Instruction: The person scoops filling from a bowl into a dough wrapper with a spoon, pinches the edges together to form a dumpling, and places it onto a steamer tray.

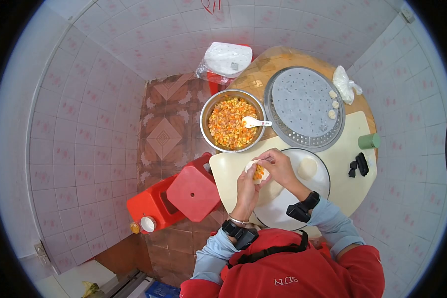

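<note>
My left hand (247, 189) cups a round dough wrapper (252, 165) with orange and yellow filling (258, 172) in its middle. The fingers of my right hand (280, 168) pinch the wrapper's right edge, and the filling still shows between the two hands. Below them lies a white round plate (293, 211) with a dark rim. On it rest a flat wrapper (307, 169) and another wrapper (269, 191) partly covered by my right hand. Beyond my hands stands a steel bowl (204, 130) of diced filling, with a white spoon (256, 122) in it.
A perforated steamer tray (303, 99) carries small white dumplings (332, 114) along its right side. A tied white plastic bag (346, 84), a green cylinder (369, 141) and black items (361, 164) are to the right. Red stools (193, 191) stand left of the table.
</note>
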A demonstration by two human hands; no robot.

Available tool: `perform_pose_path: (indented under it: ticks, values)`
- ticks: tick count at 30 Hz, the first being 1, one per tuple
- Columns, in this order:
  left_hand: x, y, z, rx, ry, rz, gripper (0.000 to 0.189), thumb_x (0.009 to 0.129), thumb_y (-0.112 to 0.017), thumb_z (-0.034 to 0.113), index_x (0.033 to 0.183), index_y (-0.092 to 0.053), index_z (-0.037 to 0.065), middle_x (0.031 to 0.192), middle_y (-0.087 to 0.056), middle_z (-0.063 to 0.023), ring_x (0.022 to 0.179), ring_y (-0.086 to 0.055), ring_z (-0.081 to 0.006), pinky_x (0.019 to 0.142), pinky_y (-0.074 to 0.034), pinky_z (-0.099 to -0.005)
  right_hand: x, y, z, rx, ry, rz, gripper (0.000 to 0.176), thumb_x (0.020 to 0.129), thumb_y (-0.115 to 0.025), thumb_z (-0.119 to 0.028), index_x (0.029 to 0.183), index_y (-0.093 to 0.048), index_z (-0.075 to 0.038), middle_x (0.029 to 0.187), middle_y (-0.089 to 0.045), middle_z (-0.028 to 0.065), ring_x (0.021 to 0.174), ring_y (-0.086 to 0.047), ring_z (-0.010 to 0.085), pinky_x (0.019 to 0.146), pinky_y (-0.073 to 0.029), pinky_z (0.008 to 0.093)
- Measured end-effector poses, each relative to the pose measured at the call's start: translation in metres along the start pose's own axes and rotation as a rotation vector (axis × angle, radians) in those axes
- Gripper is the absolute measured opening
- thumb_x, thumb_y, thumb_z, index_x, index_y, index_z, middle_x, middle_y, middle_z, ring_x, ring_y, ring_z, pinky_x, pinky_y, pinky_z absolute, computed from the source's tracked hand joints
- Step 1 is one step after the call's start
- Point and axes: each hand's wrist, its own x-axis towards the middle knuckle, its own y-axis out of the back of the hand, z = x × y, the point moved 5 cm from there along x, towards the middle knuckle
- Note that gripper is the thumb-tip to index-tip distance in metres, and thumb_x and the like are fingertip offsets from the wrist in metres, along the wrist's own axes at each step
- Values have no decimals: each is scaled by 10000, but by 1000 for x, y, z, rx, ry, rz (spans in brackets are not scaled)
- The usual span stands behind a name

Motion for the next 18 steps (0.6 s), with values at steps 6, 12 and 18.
perform_pose_path:
  ticks: [6, 12, 18]
  values:
    - [2, 8, -1, 10, -31, 66, 257, 947, -429, 174, 1167, -484, 55, 1114, -545, -68, 999, -567, -166, 785, -546, -361, -1, 0, -5, -27, -61, -20, 143, 786, -658, -84, 874, -615, 20, 790, -663, 87, 696, -628, 127, 646, -506, 260]
    - [3, 7, 1, 27, -51, 103, 236, 942, -447, 171, 1145, -495, 61, 1079, -546, -56, 975, -559, -146, 772, -550, -354, -3, -2, -15, 7, -8, -67, 149, 777, -665, -86, 893, -633, 1, 822, -651, 88, 741, -612, 122, 681, -492, 254]
    - [1, 4, 1, 25, -33, 82, 229, 940, -453, 177, 1124, -507, 53, 1058, -541, -43, 972, -544, -128, 787, -548, -351, -1, -2, -5, 95, -71, -59, 156, 776, -656, -99, 894, -643, 3, 849, -653, 96, 759, -630, 159, 705, -501, 271]
